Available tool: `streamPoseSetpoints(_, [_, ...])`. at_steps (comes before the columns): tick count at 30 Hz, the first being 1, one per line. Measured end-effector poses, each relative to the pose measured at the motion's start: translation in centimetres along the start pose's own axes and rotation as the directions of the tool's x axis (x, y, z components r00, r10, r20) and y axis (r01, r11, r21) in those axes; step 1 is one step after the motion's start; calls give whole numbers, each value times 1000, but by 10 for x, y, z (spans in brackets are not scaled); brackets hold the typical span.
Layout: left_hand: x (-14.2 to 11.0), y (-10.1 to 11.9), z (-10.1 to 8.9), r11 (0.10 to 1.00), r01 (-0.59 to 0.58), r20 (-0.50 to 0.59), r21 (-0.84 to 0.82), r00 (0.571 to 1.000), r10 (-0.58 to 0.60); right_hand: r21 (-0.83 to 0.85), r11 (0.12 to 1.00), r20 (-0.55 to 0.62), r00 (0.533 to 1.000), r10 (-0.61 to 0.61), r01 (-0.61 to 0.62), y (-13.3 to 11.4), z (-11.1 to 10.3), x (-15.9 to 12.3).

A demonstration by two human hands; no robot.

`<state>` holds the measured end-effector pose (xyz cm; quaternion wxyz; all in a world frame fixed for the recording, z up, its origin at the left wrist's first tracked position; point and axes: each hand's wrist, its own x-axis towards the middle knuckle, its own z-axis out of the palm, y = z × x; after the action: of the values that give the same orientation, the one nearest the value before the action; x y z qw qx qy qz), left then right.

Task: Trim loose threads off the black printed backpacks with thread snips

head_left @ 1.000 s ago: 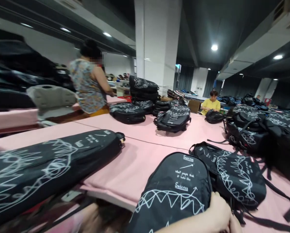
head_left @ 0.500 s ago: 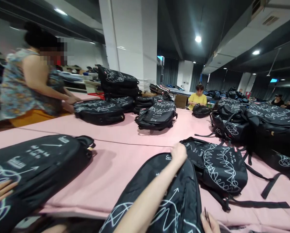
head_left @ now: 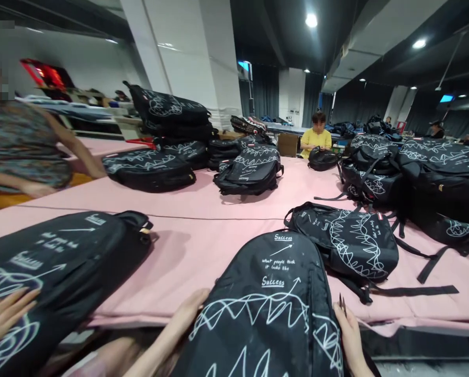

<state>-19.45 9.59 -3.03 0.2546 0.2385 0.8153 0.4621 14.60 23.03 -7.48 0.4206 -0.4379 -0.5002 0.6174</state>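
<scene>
A black backpack with white scribble print and the word "Success" stands in front of me against the pink table's near edge. My left hand clasps its left side, fingers closed on the fabric. My right hand lies against its right side, closed on a small dark pointed tool that sticks up from my fingers.
Another person's hand rests on a second backpack at the left. More black backpacks lie and stack across the pink table. A person in a patterned top works at the left, another in yellow sits far back.
My left hand came back from the backpack's top to its left side. The backpack now stands more upright, print facing me. My right hand rose along the right edge.
</scene>
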Motion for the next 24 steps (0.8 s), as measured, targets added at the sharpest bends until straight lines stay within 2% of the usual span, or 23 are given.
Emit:
streamPoseSetpoints(4, [-36,-23,6,982,-55,66,-178,996,67,-93,992,-127,987,-94,83,-6,-16,27])
streamPoseSetpoints(7, [-56,-27,16,952,-39,205,-303,973,105,-181,975,-155,975,-161,132,-13,-32,51])
streamPoseSetpoints(10, [-65,-22,15,935,-48,379,-352,906,189,-253,959,-107,982,-158,127,-23,-42,59])
streamPoseSetpoints(12, [-65,-19,7,934,-55,467,-352,855,226,-330,927,-71,975,-211,177,-33,-41,53])
streamPoseSetpoints(14, [-65,-19,-2,944,-49,544,-327,807,230,-410,865,-13,946,-325,291,-48,-33,39])
streamPoseSetpoints(16, [-64,-21,-8,956,-56,601,-288,766,226,-454,777,136,896,-424,436,-68,-16,20])
streamPoseSetpoints(18, [-63,-23,-10,959,-124,597,-255,760,257,-450,683,402,814,-420,575,-90,10,-3])
streamPoseSetpoints(19, [-62,-24,-9,955,-169,577,-244,766,283,-432,637,545,748,-379,638,-100,26,-16])
streamPoseSetpoints(20, [-60,-24,-8,948,-210,549,-238,776,309,-403,579,672,658,-339,709,-109,43,-28])
streamPoseSetpoints(21, [-59,-25,-6,942,-242,519,-234,788,331,-363,495,778,549,-306,789,-115,60,-41])
streamPoseSetpoints(22, [-57,-25,-5,936,-264,496,-232,796,347,-297,386,861,420,-288,873,-119,76,-52])
streamPoseSetpoints(24, [-55,-26,-3,930,-285,460,-230,811,362,-122,202,958,168,-232,972,-116,106,-73])
